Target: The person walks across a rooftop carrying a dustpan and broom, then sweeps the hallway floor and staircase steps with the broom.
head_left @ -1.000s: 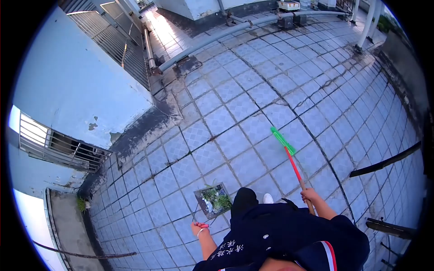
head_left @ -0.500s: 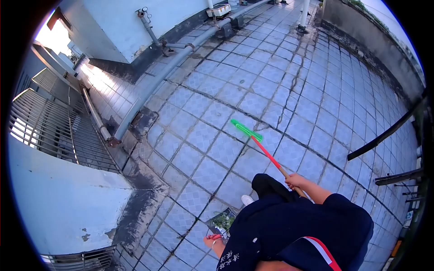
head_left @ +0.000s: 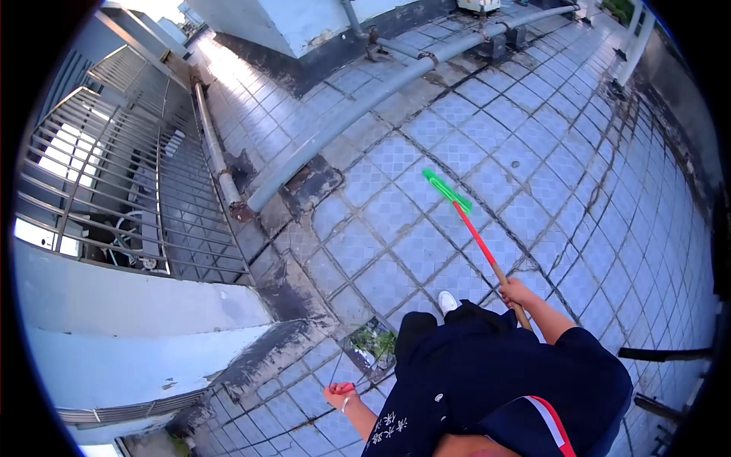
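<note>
My right hand (head_left: pixel 516 292) is wrapped round the handle of a broom (head_left: pixel 478 238). Its shaft is red near the head and wood-coloured higher up. The narrow green broom head (head_left: pixel 447 190) is on or just over the tiles ahead of me. At the lower left, my left hand (head_left: pixel 340 394) is closed round a red handle end, with a bracelet at the wrist. Below that hand is a dark dustpan (head_left: pixel 355 352) holding green leaves and pale scraps. Most of its handle is out of sight.
Bluish floor tiles (head_left: pixel 426 255) with dark joints stretch ahead. A thick grey pipe (head_left: pixel 343 131) runs low across the floor. On the left are a metal railing (head_left: pixel 145 183) and a white wall (head_left: pixel 145 324). Dark bars (head_left: pixel 662 354) jut in at the right.
I have stepped forward, and a white shoe now shows ahead of my body. The view has turned left. Broom and dustpan have travelled along with me, both still held.
</note>
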The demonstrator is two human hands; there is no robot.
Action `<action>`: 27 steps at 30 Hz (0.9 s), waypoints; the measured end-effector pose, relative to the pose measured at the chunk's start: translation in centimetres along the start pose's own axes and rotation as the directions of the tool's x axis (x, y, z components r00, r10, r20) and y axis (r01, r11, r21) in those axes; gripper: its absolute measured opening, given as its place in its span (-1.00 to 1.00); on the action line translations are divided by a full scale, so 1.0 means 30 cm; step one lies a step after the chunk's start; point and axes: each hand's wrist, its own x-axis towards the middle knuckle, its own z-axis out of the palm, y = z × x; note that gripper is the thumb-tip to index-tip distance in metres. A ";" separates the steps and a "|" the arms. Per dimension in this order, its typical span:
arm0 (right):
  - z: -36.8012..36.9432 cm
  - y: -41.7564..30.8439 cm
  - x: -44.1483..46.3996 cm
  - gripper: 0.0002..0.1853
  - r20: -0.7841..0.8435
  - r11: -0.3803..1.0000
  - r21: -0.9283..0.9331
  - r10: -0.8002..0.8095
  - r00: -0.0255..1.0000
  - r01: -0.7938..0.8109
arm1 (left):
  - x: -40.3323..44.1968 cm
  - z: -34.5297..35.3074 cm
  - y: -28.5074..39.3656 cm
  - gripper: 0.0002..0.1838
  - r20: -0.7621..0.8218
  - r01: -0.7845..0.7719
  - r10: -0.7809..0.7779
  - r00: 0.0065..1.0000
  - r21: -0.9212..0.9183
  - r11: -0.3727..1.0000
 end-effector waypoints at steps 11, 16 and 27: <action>0.338 -1.160 0.397 -0.66 -0.073 0.771 -0.304 -0.605 0.793 0.560 | 0.236 1.005 -0.036 -0.82 0.258 -0.009 0.068 0.964 -0.225 0.974; 0.330 -1.385 0.637 -0.56 -0.160 0.474 -0.622 -0.856 0.492 0.623 | 0.311 1.378 0.025 -0.81 0.366 0.025 0.037 0.930 -0.164 0.986; 0.437 -1.523 1.413 -0.75 -0.114 0.598 -0.652 -0.684 0.720 0.465 | 0.454 2.094 0.046 -0.83 0.415 -0.216 0.334 0.846 -0.306 0.927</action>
